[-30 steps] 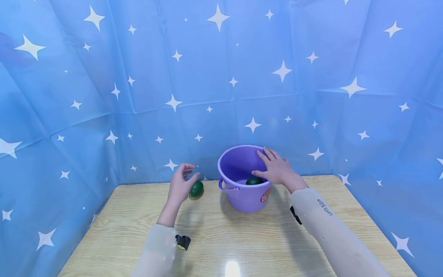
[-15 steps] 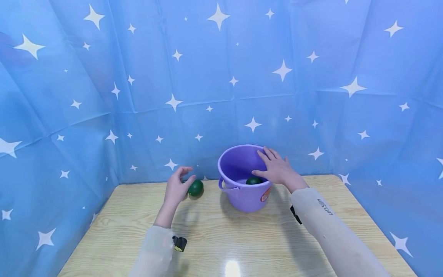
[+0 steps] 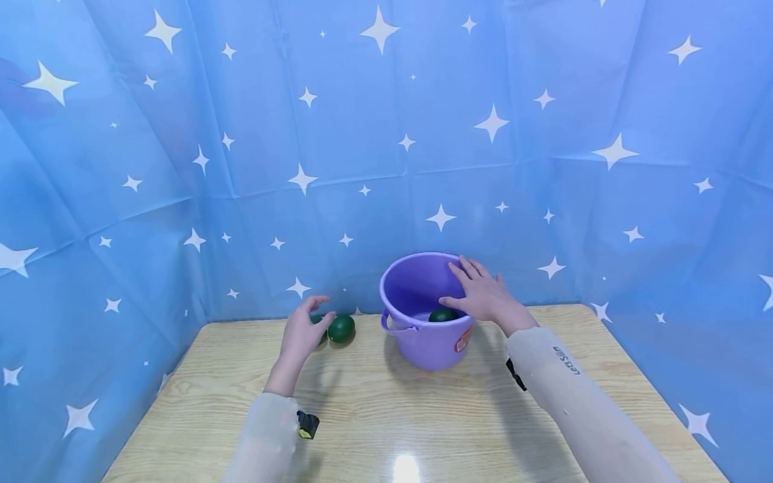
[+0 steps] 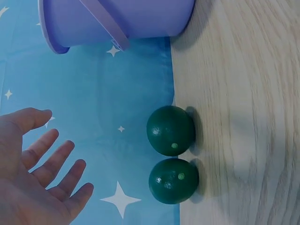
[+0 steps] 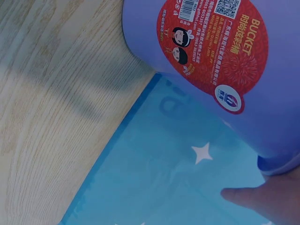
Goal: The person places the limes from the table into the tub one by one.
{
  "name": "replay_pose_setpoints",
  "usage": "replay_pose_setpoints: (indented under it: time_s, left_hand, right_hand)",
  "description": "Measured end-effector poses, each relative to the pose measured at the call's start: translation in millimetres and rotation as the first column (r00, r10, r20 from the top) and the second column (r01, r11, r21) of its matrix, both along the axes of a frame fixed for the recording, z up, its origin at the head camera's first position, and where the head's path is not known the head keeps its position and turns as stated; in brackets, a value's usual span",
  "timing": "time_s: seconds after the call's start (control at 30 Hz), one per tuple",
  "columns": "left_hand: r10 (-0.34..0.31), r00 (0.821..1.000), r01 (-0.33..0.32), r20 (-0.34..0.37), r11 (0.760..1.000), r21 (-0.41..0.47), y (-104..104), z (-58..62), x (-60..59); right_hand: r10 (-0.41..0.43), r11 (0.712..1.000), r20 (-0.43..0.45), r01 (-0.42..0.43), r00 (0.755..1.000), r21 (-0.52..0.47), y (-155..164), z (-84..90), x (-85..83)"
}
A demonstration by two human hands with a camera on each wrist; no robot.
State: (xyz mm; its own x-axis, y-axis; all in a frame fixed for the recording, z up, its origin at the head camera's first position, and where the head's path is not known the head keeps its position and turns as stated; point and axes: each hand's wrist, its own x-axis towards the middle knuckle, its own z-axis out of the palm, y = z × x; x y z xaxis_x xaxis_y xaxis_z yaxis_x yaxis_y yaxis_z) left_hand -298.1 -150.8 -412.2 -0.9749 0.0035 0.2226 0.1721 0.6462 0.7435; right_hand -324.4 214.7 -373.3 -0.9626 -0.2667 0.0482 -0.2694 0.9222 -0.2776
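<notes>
Two dark green, round, lime-like fruits (image 4: 171,131) sit side by side at the table's back edge, each with a pale stem spot. In the head view my left hand (image 3: 302,335) hovers before them, fingers spread and loosely bent, holding nothing; it partly hides the left fruit (image 3: 320,330), while the right fruit (image 3: 341,329) shows fully. A purple bucket (image 3: 425,349) stands right of them with another green fruit (image 3: 443,315) inside. My right hand (image 3: 486,295) rests on the bucket's right rim, fingers mostly straight, thumb over the opening.
The wooden table (image 3: 374,416) spreads toward me. A blue star-patterned cloth (image 3: 362,134) hangs behind it and at both sides. The bucket's handle (image 3: 395,330) hangs at its left, and a red label (image 4: 108,21) is not visible there but a red sticker (image 5: 215,51) shows on the right side.
My left hand has drawn back leftward and slightly down, bringing the left fruit partly into view. The right hand, bucket and fruits have stayed in place.
</notes>
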Motion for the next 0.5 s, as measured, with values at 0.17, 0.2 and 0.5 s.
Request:
replay_pose_setpoints:
  time_s: [0.17,0.2,0.5]
  left_hand:
    - [0.0,0.999,0.001,0.037,1.0,-0.028,-4.2,-3.1,-1.3]
    - [-0.001,0.999,0.002,0.04,0.999,-0.034,-4.9,-3.5,-1.4]
    - [-0.011,0.998,0.016,0.055,0.995,-0.097,-12.4,-11.7,-4.8]
  right_hand:
    - [-0.001,1.0,-0.002,0.001,1.0,0.0,-0.1,0.2,0.4]
    - [-0.001,1.0,-0.004,0.001,1.0,0.0,-0.2,0.2,0.5]
    - [-0.006,1.0,-0.004,0.006,1.0,0.005,-1.0,0.4,0.5]
